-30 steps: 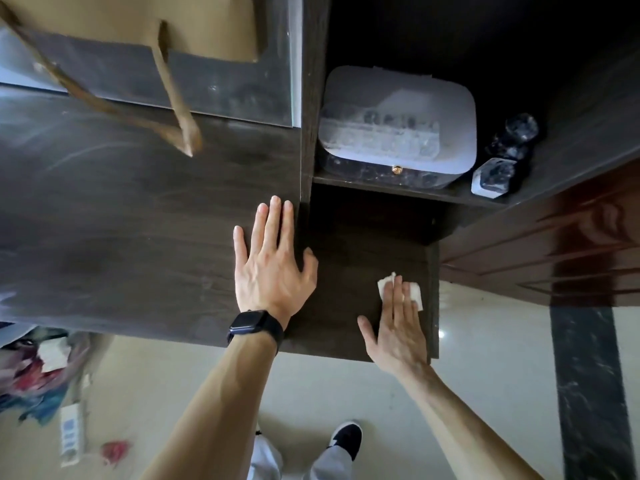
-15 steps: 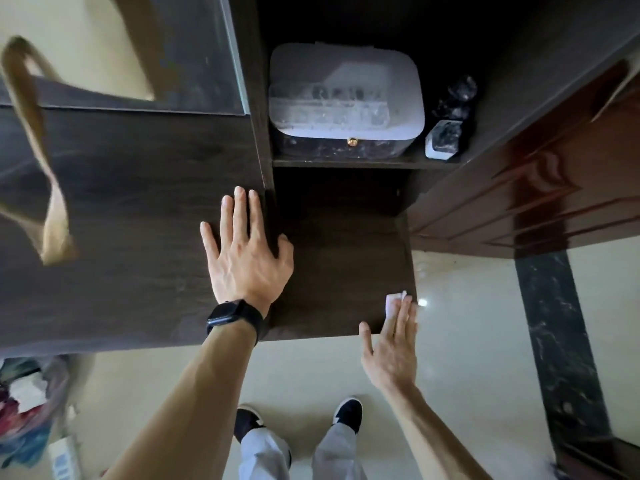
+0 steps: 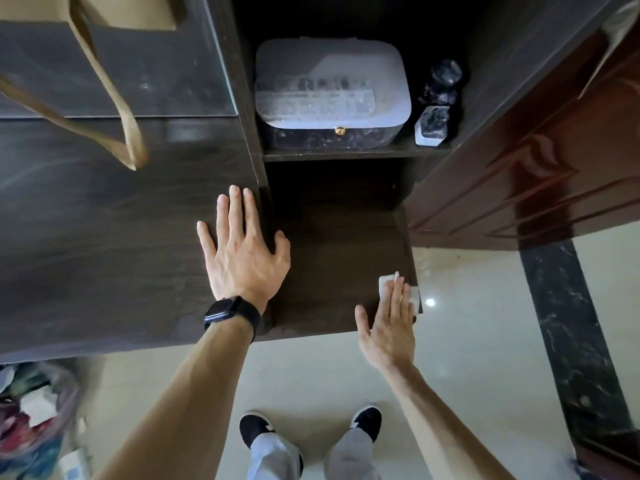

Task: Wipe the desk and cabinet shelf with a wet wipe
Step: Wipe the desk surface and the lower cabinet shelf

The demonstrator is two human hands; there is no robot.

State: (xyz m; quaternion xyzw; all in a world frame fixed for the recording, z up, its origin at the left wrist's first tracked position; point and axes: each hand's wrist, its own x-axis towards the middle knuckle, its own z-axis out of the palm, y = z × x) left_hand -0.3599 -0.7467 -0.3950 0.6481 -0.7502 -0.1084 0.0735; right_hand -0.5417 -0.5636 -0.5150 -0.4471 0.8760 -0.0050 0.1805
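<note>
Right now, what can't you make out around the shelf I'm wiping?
Head view only.
Wet wipe: mostly under the right hand; only its edges show.
Lidded box: contents blurred behind its cloudy lid.
Dark items beside it: too dim to identify.
Bag, lower left: cut by the frame edge.

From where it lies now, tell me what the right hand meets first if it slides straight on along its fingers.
Right hand, pressing the white wet wipe, would probably meet the dark wooden shelf's right side panel; depth is unclear.
</note>
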